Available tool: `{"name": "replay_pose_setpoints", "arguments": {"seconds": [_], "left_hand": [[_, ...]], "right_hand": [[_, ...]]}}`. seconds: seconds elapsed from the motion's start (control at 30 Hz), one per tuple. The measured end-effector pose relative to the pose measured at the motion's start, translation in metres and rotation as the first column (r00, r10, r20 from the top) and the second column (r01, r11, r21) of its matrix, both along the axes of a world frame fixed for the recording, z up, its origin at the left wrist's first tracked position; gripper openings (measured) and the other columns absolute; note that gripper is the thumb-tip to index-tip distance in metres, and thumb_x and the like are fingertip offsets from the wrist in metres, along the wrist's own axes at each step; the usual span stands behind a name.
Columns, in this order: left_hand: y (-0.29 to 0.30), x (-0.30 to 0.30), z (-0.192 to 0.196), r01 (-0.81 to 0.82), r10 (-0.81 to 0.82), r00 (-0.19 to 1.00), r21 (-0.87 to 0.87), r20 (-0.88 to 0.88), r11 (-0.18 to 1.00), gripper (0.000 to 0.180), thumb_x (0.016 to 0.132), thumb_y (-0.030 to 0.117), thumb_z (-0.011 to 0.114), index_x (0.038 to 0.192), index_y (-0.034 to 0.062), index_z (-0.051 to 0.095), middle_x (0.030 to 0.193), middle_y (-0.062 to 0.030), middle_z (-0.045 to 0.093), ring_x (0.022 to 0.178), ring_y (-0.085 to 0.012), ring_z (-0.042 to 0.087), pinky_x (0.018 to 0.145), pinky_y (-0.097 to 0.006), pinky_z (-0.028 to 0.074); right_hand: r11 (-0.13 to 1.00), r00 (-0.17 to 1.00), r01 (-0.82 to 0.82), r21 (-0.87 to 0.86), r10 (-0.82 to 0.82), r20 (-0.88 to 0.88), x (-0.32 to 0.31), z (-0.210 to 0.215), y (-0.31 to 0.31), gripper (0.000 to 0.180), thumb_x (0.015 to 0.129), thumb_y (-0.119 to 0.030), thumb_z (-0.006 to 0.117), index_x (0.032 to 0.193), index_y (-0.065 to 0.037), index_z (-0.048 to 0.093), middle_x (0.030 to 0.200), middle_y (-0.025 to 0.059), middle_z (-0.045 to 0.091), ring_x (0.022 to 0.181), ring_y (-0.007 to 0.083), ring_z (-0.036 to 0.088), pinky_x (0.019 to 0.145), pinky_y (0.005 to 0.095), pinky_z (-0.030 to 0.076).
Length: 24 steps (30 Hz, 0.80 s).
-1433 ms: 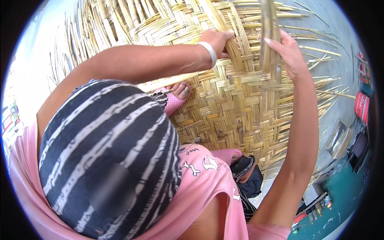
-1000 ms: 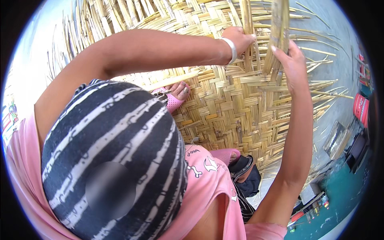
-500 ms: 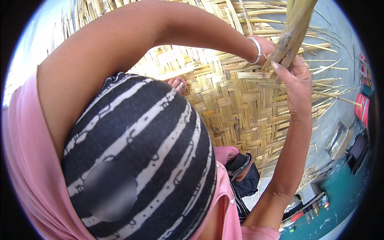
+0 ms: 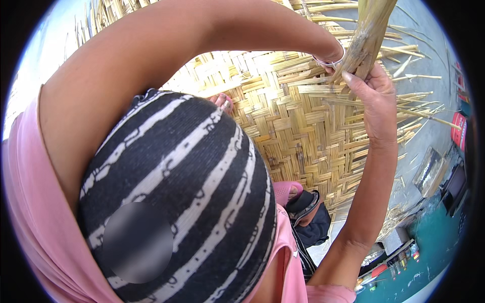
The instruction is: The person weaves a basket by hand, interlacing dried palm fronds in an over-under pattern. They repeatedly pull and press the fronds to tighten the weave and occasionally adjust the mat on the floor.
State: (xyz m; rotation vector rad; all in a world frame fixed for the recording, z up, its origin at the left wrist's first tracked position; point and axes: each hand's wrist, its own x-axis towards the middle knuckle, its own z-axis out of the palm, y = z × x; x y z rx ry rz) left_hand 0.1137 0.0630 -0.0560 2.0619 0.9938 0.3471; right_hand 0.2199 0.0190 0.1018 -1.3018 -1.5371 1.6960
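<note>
A broad, flattened cane stalk point(image 4: 365, 40), tan and frayed at its lower end, slants up out of the top edge. My right hand point(image 4: 376, 91) is closed on that lower end, thumb on the near side and fingers curled behind. From the upper left my left arm arches across to the same stalk, with a white bangle at the wrist. Little of my left hand point(image 4: 329, 68) shows below the bangle; its fingers are mostly hidden by the stalk. Beneath both hands lies a woven cane mat point(image 4: 298, 129), with loose strip ends sticking out along its right side.
Rounded black cloth with white stripes point(image 4: 177, 192) fills the lower left. A foot in a pink slipper point(image 4: 288, 192) rests at the mat's near edge, by dark cloth point(image 4: 312, 222). On the right stand a red container point(image 4: 458, 130) and a worn block point(image 4: 429, 171).
My left wrist has dipped and turned, so the bangle sits closer to the stalk and less of that hand shows. My right hand keeps its hold on the stalk, almost unmoved.
</note>
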Motion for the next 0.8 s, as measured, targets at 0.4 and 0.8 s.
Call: {"name": "replay_pose_setpoints", "arguments": {"seconds": [0.4,0.8], "left_hand": [[-0.024,-0.065,0.059,-0.366,0.791,0.568,-0.79,0.229,0.491,0.028,0.077,0.022,0.069,0.082,-0.0041,0.061,0.068,-0.0114,0.063,0.059,-0.0158,0.063,0.052,-0.027,0.052],[-0.06,-0.097,0.123,-0.285,0.648,0.5,-0.597,0.574,0.75,0.026,0.088,0.027,0.06,0.077,0.0042,0.06,0.074,-0.0058,0.064,0.071,-0.0128,0.063,0.073,-0.028,0.053]], "right_hand": [[0.998,0.997,-0.061,0.005,0.061,0.05,-0.004,-0.013,0.022,0.028,0.083,-0.004,0.061,0.11,0.0,0.058,0.098,0.0044,0.063,0.087,0.0089,0.057,0.079,0.0235,0.045],[0.996,0.996,-0.04,-0.083,0.047,0.079,-0.018,-0.073,0.073,0.023,0.089,-0.011,0.055,0.11,-0.004,0.059,0.099,0.0017,0.062,0.085,0.0074,0.054,0.078,0.0245,0.043]]}}
